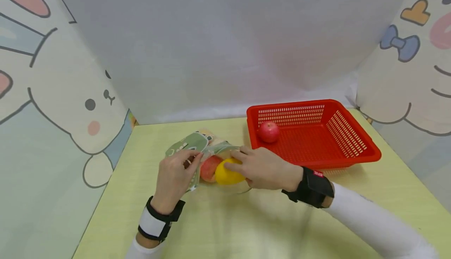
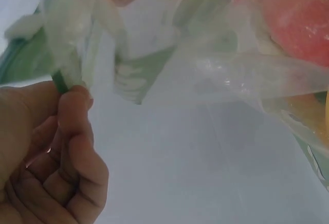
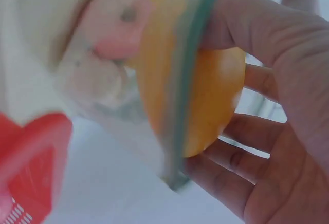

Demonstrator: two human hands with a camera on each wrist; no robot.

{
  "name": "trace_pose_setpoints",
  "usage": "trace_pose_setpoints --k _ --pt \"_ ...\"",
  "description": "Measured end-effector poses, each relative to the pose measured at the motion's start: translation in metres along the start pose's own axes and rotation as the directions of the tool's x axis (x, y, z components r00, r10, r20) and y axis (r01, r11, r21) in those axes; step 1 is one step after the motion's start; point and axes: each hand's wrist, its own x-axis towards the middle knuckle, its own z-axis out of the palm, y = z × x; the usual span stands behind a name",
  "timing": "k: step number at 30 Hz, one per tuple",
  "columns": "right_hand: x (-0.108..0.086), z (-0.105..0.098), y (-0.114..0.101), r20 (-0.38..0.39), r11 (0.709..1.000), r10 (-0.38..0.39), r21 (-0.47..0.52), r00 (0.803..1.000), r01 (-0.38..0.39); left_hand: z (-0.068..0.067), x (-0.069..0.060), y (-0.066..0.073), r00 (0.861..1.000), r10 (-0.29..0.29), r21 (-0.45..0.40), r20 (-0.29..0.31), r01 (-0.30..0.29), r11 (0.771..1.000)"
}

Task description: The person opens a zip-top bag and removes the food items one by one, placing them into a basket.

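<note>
A clear plastic bag with green print [image 1: 190,143] lies on the table, its mouth toward me. My left hand [image 1: 174,177] pinches the green-edged rim between thumb and fingers, as the left wrist view shows. My right hand [image 1: 266,167] holds a smooth yellow fruit [image 1: 227,176], whose exact kind I cannot tell, at the bag's mouth. In the right wrist view the bag's green rim [image 3: 187,75] crosses over the fruit, partly inside. A reddish peach-like fruit [image 1: 209,168] is in the bag beside it. Deeper in, other contents are blurred.
A red plastic basket [image 1: 356,160] with slotted sides stands at the back right, a red apple [image 1: 269,132] in its left corner. Behind the pale yellow table [image 1: 116,220] rises a grey-white back panel [image 1: 218,55]. Panels with cartoon animals flank both sides.
</note>
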Motion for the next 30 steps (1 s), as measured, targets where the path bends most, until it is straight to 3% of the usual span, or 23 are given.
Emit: trace_pose_setpoints --k 3,9,12,16,23,30 --pt "-0.014 -0.015 0.010 -0.015 1.000 0.019 0.008 1.000 -0.019 0.000 0.000 0.000 1.000 0.006 0.011 0.000 -0.006 1.000" --pt "-0.040 -0.037 0.040 -0.122 0.996 0.094 0.018 0.988 -0.092 0.002 0.000 -0.003 0.999 0.036 0.040 -0.020 -0.035 0.999" --pt "-0.049 -0.041 0.058 -0.105 0.984 0.174 0.054 0.979 -0.169 0.003 0.000 -0.004 0.999 0.045 0.059 -0.028 -0.043 0.997" --pt "-0.058 -0.042 0.082 -0.024 0.957 0.272 0.113 0.962 -0.268 0.003 0.000 -0.005 0.999 0.037 0.072 -0.032 -0.035 0.997" --pt "-0.067 -0.015 0.136 0.095 0.891 0.408 0.175 0.908 -0.418 0.001 0.001 -0.004 0.999 0.032 0.073 -0.037 -0.030 0.997" --pt "-0.074 0.026 0.185 0.191 0.849 0.464 0.184 0.865 -0.496 0.000 0.001 -0.004 0.998 0.036 0.067 -0.043 -0.033 0.997"
